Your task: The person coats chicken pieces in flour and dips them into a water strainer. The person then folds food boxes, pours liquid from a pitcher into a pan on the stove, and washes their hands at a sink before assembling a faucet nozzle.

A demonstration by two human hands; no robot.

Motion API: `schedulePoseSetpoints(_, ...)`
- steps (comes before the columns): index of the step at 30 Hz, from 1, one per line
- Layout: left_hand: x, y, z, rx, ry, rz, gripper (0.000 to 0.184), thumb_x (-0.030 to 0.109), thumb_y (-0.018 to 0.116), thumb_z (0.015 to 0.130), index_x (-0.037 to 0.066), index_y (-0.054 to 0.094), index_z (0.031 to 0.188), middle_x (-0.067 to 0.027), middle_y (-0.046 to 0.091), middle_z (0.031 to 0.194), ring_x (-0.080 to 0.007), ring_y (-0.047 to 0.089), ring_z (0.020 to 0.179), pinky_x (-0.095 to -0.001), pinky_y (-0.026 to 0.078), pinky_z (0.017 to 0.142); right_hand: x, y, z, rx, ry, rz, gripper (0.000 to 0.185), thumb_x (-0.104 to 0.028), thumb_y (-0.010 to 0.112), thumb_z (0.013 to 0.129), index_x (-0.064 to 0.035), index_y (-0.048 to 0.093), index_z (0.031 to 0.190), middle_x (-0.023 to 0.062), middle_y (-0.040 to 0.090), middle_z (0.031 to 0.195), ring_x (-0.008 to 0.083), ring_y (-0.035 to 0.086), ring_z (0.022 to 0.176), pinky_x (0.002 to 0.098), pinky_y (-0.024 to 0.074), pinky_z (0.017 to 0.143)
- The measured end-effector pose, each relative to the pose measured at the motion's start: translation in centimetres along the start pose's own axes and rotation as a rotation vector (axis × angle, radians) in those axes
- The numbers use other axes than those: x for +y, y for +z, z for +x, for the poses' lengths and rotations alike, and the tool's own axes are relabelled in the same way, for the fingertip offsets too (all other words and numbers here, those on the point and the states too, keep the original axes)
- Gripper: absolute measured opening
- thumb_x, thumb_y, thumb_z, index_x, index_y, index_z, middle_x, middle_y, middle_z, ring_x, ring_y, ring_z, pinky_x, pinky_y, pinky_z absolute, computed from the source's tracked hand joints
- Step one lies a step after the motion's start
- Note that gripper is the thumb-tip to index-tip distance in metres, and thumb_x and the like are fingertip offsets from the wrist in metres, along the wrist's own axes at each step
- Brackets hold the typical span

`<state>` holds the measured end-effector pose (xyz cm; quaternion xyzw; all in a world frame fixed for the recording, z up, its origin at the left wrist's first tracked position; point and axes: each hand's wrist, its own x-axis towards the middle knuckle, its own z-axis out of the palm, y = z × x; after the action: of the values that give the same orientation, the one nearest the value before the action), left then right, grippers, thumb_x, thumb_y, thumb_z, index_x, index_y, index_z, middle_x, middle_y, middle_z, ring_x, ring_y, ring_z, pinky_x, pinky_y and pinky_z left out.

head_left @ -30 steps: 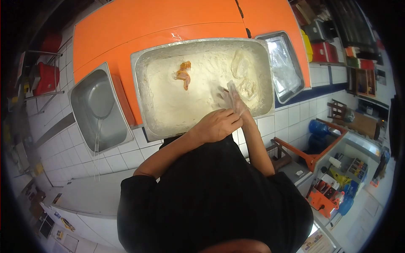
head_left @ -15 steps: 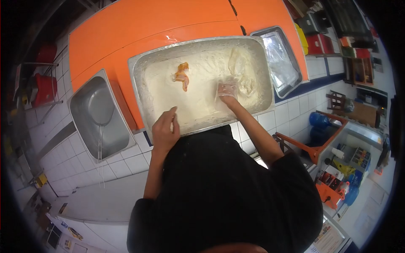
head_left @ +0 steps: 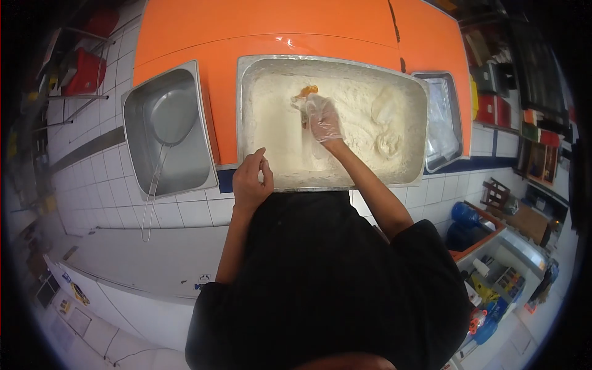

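A wide metal pan (head_left: 242, 123) holds a bed of pale flour (head_left: 271, 135). An orange-coated piece of raw meat, possibly chicken (head_left: 308, 91), lies in the flour toward the back left. My right hand (head_left: 322, 120), in a clear plastic glove, reaches over this piece and covers most of it; its fingers are blurred and partly hidden. At the right, flour-covered pieces (head_left: 386, 126) rest in the pan. My bare left hand (head_left: 251, 182) is by the pan's front left corner, fingers loosely bent and apart, holding nothing visible.
Left of the pan, a deep metal container (head_left: 139, 160) holds a long-handled strainer (head_left: 174, 117). A metal tray with clear plastic (head_left: 441, 123) stands at the right. Both flank the pan along the orange counter (head_left: 265, 24). White tiles (head_left: 191, 213) show below.
My right hand has moved left across the flour, from beside the floured pieces to the orange piece. My left hand stays by the front left corner. The view has shifted and turned slightly.
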<state>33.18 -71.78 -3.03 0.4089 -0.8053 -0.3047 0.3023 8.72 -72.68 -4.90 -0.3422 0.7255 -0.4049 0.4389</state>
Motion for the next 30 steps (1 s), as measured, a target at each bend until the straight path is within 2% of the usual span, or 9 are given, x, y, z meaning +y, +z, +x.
schedulePoseSetpoints(5, -0.1, 0.1, -0.1, 0.016, 0.008, 0.016, 0.029, -0.003, 0.062, 0.084, -0.004, 0.063, 0.113, -0.0117, 0.063, 0.08, -0.0239, 0.065, 0.067, -0.0337, 0.053, 0.061, 11.3, -1.9, 5.3, 0.366, -0.597, -0.709, 0.051, -0.028, 0.054, 0.099, 0.0022, 0.051, 0.14, 0.0278, 0.049, 0.143, 0.0411, 0.042, 0.138, 0.0503, 0.0292, 0.118)
schedulePoseSetpoints(8, -0.2, 0.3, -0.2, 0.029, 0.019, 0.032, 0.029, -0.003, 0.062, 0.084, -0.004, 0.063, 0.113, -0.0114, 0.063, 0.078, -0.0234, 0.064, 0.067, -0.033, 0.052, 0.06, 12.8, -5.1, 3.4, 0.535, -0.444, -0.935, 0.056, -0.029, 0.051, 0.099, 0.0032, 0.046, 0.145, 0.0283, 0.047, 0.145, 0.0403, 0.04, 0.14, 0.0503, 0.0264, 0.12)
schedulePoseSetpoints(11, -0.3, 0.3, -0.2, 0.03, 0.02, 0.041, 0.028, -0.003, 0.062, 0.084, -0.004, 0.063, 0.112, -0.0111, 0.062, 0.077, -0.0229, 0.064, 0.065, -0.0324, 0.051, 0.059, 16.0, -6.7, 4.3, 0.677, 0.04, -0.94, 0.069, -0.039, 0.04, 0.104, 0.009, 0.03, 0.152, 0.0288, 0.028, 0.16, 0.042, 0.021, 0.151, 0.0473, 0.0134, 0.125)
schedulePoseSetpoints(14, -0.1, 0.3, 0.0, 0.026, 0.021, 0.046, 0.028, -0.003, 0.062, 0.083, -0.004, 0.063, 0.111, -0.0108, 0.062, 0.077, -0.0225, 0.063, 0.065, -0.0323, 0.051, 0.059, 17.2, -8.4, 6.5, 0.677, 0.025, -0.778, 0.074, -0.043, 0.034, 0.104, 0.0107, 0.02, 0.154, 0.0272, 0.017, 0.164, 0.0391, 0.011, 0.154, 0.0449, 0.0054, 0.126)
schedulePoseSetpoints(17, 0.1, 0.2, 0.1, 0.036, 0.013, 0.024, 0.028, -0.003, 0.062, 0.083, -0.004, 0.064, 0.111, -0.0106, 0.062, 0.077, -0.0222, 0.063, 0.064, -0.0322, 0.052, 0.059, 15.5, -7.6, 7.2, 0.6, 0.045, -0.628, 0.07, -0.039, 0.034, 0.105, 0.0097, 0.024, 0.154, 0.0268, 0.02, 0.163, 0.0394, 0.014, 0.153, 0.0452, 0.0077, 0.126)
schedulePoseSetpoints(20, 0.0, 0.2, 0.0, 0.015, 0.0, 0.042, 0.027, -0.003, 0.062, 0.083, -0.004, 0.064, 0.11, -0.0105, 0.063, 0.077, -0.0219, 0.064, 0.065, -0.0322, 0.052, 0.059, 17.0, -4.7, 7.3, 0.623, -0.251, -0.464, 0.065, -0.036, 0.034, 0.106, 0.0086, 0.028, 0.153, 0.0272, 0.029, 0.159, 0.0406, 0.021, 0.15, 0.0454, 0.0102, 0.125)
schedulePoseSetpoints(24, 0.2, 0.1, 0.1, 0.022, 0.006, 0.042, 0.027, -0.002, 0.062, 0.083, -0.004, 0.064, 0.11, -0.0104, 0.062, 0.076, -0.0217, 0.064, 0.064, -0.0321, 0.052, 0.059, 15.2, -1.8, 7.2, 0.644, -0.361, -0.16, 0.048, -0.022, 0.047, 0.104, 0.0049, 0.042, 0.144, 0.023, 0.048, 0.143, 0.033, 0.044, 0.136, 0.0421, 0.0303, 0.118)
schedulePoseSetpoints(28, 0.3, 0.3, 0.1, 0.03, -0.001, 0.031, 0.027, -0.002, 0.062, 0.083, -0.004, 0.064, 0.109, -0.0105, 0.062, 0.075, -0.0217, 0.064, 0.064, -0.0322, 0.052, 0.059, 9.9, -0.1, 4.8, 0.138, -0.484, 0.15, 0.048, -0.021, 0.056, 0.1, 0.0043, 0.046, 0.14, 0.021, 0.051, 0.14, 0.0308, 0.049, 0.132, 0.0406, 0.0356, 0.114)
schedulePoseSetpoints(30, 0.2, 0.3, 0.1, 0.031, -0.003, 0.033, 0.027, -0.002, 0.062, 0.083, -0.004, 0.064, 0.109, -0.0106, 0.062, 0.075, -0.0217, 0.064, 0.064, -0.0324, 0.052, 0.059, 7.5, 1.1, 3.9, 0.092, -0.406, -0.19, 0.061, -0.031, 0.062, 0.096, 0.0033, 0.044, 0.142, 0.0234, 0.049, 0.142, 0.0331, 0.046, 0.135, 0.0437, 0.0342, 0.115)
